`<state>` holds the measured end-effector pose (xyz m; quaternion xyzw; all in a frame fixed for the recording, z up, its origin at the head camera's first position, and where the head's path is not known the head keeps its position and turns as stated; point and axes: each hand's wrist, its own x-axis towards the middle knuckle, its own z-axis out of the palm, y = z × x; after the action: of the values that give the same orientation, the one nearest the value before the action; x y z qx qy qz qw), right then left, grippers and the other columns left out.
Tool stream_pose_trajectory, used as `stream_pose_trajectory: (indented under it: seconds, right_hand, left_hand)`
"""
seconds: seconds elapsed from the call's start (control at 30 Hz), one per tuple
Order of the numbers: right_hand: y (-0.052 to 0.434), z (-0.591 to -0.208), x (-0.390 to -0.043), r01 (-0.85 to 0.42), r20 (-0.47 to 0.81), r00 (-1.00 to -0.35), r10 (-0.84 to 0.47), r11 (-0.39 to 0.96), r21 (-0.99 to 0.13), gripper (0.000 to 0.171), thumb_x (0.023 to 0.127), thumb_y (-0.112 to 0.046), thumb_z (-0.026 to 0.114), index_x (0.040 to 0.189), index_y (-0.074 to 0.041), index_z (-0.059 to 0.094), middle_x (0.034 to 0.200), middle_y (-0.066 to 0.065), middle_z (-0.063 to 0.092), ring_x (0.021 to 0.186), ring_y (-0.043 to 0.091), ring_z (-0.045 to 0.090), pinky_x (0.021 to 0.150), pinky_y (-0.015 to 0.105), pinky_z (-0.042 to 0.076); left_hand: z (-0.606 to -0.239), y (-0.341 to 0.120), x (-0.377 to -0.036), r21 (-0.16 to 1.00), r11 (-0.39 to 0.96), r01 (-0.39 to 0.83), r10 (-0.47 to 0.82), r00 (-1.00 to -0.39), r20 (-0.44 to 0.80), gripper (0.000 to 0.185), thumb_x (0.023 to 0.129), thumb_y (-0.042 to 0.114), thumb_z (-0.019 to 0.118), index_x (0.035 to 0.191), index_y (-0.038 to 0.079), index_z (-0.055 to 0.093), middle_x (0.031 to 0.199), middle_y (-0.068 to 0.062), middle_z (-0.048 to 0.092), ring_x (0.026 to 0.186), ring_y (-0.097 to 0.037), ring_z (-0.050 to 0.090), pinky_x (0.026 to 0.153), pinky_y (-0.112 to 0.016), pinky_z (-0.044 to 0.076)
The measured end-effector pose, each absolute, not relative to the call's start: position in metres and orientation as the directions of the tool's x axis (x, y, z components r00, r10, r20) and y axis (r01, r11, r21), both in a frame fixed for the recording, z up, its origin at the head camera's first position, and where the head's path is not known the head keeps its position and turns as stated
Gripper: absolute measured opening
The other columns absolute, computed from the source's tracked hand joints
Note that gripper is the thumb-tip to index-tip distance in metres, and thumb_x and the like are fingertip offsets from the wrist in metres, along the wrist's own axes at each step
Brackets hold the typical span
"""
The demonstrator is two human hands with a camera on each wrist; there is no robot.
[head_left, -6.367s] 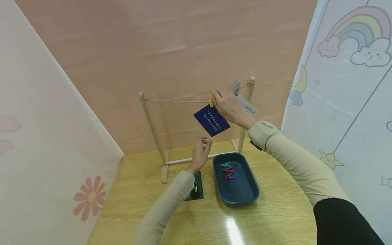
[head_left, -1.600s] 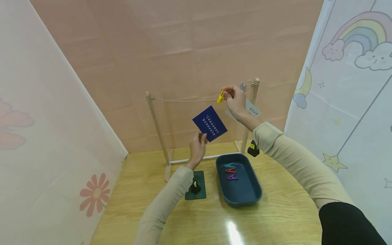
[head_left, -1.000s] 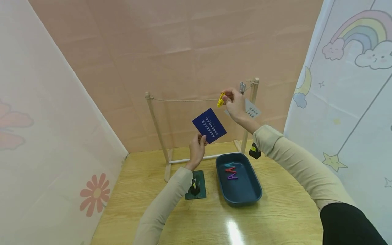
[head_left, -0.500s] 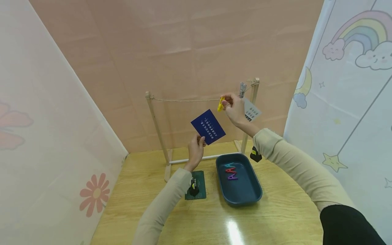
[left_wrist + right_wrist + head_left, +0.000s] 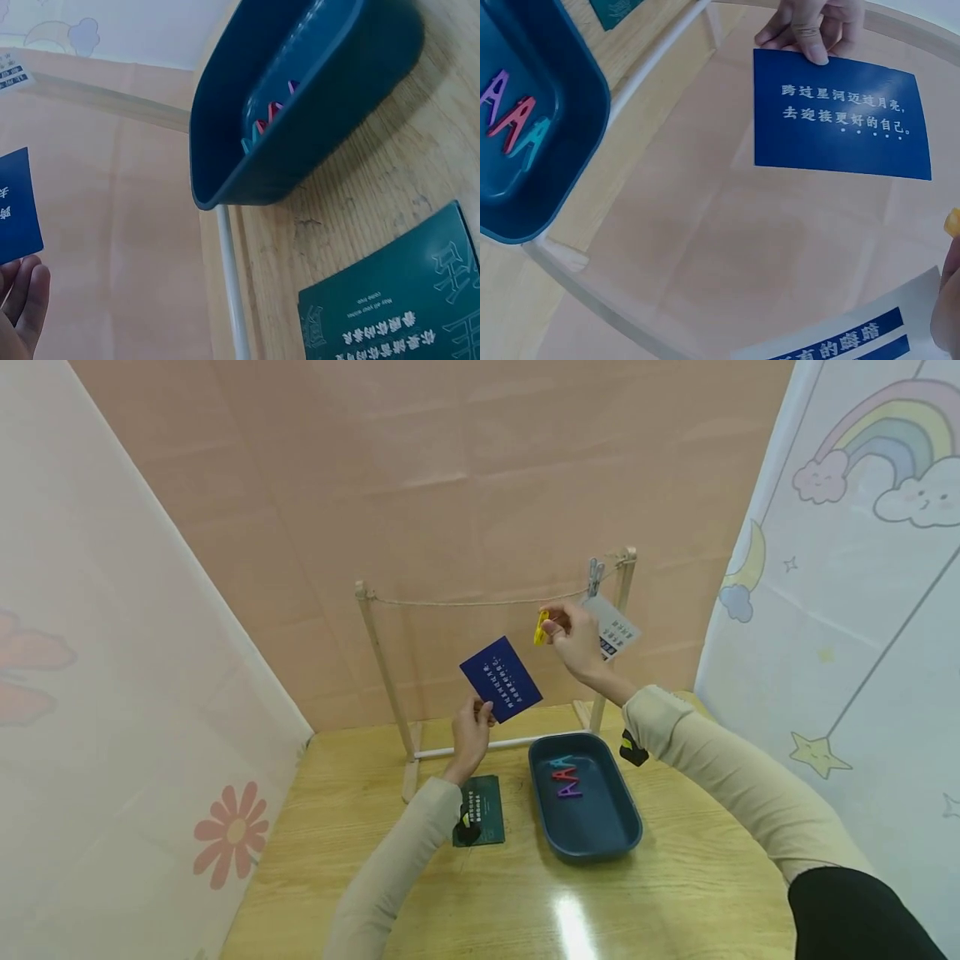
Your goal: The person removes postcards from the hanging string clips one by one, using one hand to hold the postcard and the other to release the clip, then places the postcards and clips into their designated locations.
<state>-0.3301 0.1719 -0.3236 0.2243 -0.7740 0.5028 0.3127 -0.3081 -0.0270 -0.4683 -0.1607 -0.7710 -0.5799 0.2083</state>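
Note:
In the head view my left hand (image 5: 471, 735) pinches the lower corner of a dark blue card (image 5: 501, 679) with white writing. The right wrist view shows the same card (image 5: 840, 112) tilted, thumb on its face. My right hand (image 5: 576, 639) holds a yellow clothespin (image 5: 542, 627) to the right of the card, a little below the string (image 5: 465, 603). Card and clothespin are apart, and neither touches the string. Behind my right hand a white card (image 5: 617, 625) hangs from a grey clothespin (image 5: 596, 577) at the string's right end.
The string runs between two wooden posts (image 5: 385, 672). On the table stands a dark blue tray (image 5: 585, 835) with a purple clothespin (image 5: 569, 790), a red clothespin (image 5: 565, 774) and a teal clothespin (image 5: 561, 762). Left of it lie green cards (image 5: 489, 810), partly hidden by my left wrist.
Earlier the yellow clothespin was up at the string with the blue card beneath it, my left hand below. Since then my left hand has gripped the card, and both hands have moved down, away from the string.

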Motion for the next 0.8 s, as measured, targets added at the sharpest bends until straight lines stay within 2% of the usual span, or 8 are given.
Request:
stream_pose_trajectory:
  seconds: [0.17, 0.27, 0.37, 0.57, 0.7, 0.8]
  right_hand:
    - [0.174, -0.336, -0.329, -0.65, 0.682, -0.728, -0.064, 0.381, -0.657, 0.018, 0.095, 0.003, 0.062, 0.112, 0.011, 0.062, 0.09, 0.021, 0.066, 0.069, 0.033, 0.063, 0.06, 0.02, 0.053]
    - [0.176, -0.342, -0.329, -0.639, 0.67, -0.739, -0.071, 0.389, -0.664, 0.018, 0.095, 0.004, 0.063, 0.112, 0.009, 0.062, 0.091, 0.021, 0.066, 0.071, 0.031, 0.065, 0.063, 0.029, 0.057]
    - [0.178, -0.347, -0.328, -0.628, 0.658, -0.749, -0.074, 0.396, -0.67, 0.019, 0.094, 0.004, 0.064, 0.112, 0.01, 0.062, 0.091, 0.021, 0.066, 0.072, 0.03, 0.065, 0.064, 0.037, 0.058]
    - [0.182, -0.356, -0.326, -0.601, 0.63, -0.773, -0.077, 0.41, -0.687, 0.02, 0.094, 0.004, 0.065, 0.113, 0.008, 0.064, 0.091, 0.019, 0.067, 0.072, 0.031, 0.066, 0.062, 0.023, 0.055]
    - [0.183, -0.361, -0.326, -0.602, 0.628, -0.773, -0.085, 0.41, -0.685, 0.02, 0.093, 0.006, 0.064, 0.112, 0.008, 0.064, 0.092, 0.019, 0.066, 0.074, 0.032, 0.066, 0.063, 0.029, 0.057]
    - [0.183, -0.363, -0.325, -0.609, 0.633, -0.769, -0.094, 0.41, -0.679, 0.02, 0.092, 0.008, 0.065, 0.112, 0.009, 0.064, 0.095, 0.02, 0.065, 0.075, 0.031, 0.065, 0.065, 0.031, 0.058]
  left_hand:
    - [-0.473, -0.032, -0.307, 0.835, 0.3, 0.46, -0.009, -0.875, 0.485, 0.013, 0.103, 0.005, 0.051, 0.101, -0.004, 0.059, 0.085, -0.017, 0.062, 0.077, -0.031, 0.066, 0.07, -0.039, 0.058]
    - [-0.474, -0.034, -0.306, 0.829, 0.309, 0.466, -0.003, -0.871, 0.491, 0.013, 0.103, 0.005, 0.052, 0.099, -0.005, 0.059, 0.084, -0.017, 0.062, 0.075, -0.03, 0.065, 0.069, -0.037, 0.058]
    - [-0.476, -0.036, -0.305, 0.825, 0.303, 0.478, 0.0, -0.865, 0.502, 0.012, 0.102, 0.005, 0.052, 0.099, -0.005, 0.058, 0.084, -0.019, 0.061, 0.075, -0.031, 0.065, 0.069, -0.041, 0.059]
    - [-0.48, -0.04, -0.303, 0.824, 0.288, 0.487, 0.0, -0.861, 0.509, 0.011, 0.102, 0.003, 0.053, 0.096, -0.005, 0.057, 0.083, -0.019, 0.061, 0.074, -0.032, 0.066, 0.069, -0.046, 0.059]
    - [-0.483, -0.041, -0.303, 0.813, 0.304, 0.496, 0.014, -0.856, 0.517, 0.011, 0.101, 0.001, 0.053, 0.093, -0.006, 0.056, 0.082, -0.019, 0.062, 0.072, -0.03, 0.066, 0.066, -0.04, 0.059]
    - [-0.483, -0.041, -0.302, 0.816, 0.307, 0.49, 0.015, -0.859, 0.511, 0.011, 0.101, 0.001, 0.053, 0.094, -0.008, 0.055, 0.083, -0.02, 0.062, 0.072, -0.029, 0.065, 0.066, -0.042, 0.059]
